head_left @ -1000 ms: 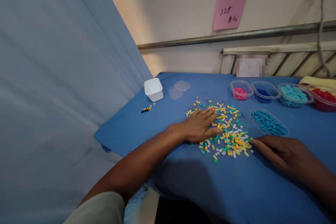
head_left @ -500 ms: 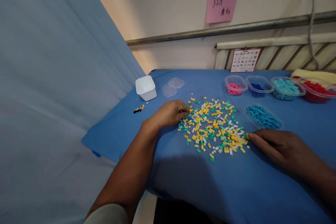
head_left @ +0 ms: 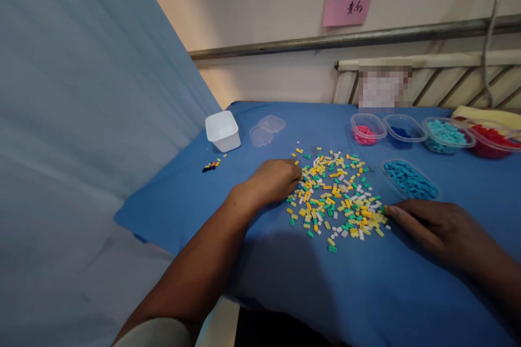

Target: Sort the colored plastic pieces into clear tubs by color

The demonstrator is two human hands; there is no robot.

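Observation:
A loose spread of small toy building bricks point(head_left: 325, 187), in yellow, white and green, lies on the blue cloth. At its left edge my left hand point(head_left: 279, 179) is closed, fingertips curled down among the bricks. A bit of blue shows by those fingertips, but what they grip is hidden. On the right edge of the spread rests my right hand point(head_left: 431, 222), thumb and forefinger pressed together beside green and yellow bricks; whether one is pinched cannot be made out. Just beyond it sits a shallow clear tray point(head_left: 385, 171) filled with blue bricks.
Clear tubs of pink point(head_left: 368, 119), dark blue point(head_left: 404, 119), turquoise point(head_left: 448, 123) and red bricks point(head_left: 494, 135) line the back right. A white tub point(head_left: 228, 143), two clear lids point(head_left: 262, 135) and a few dark and coloured bricks point(head_left: 211, 166) are left. A curtain point(head_left: 81, 119) hangs beside the table.
My left hand has moved slightly right, further into the edge of the bricks, its fingers now more hidden. My right hand stays nearly in place. The camera view has shifted a little.

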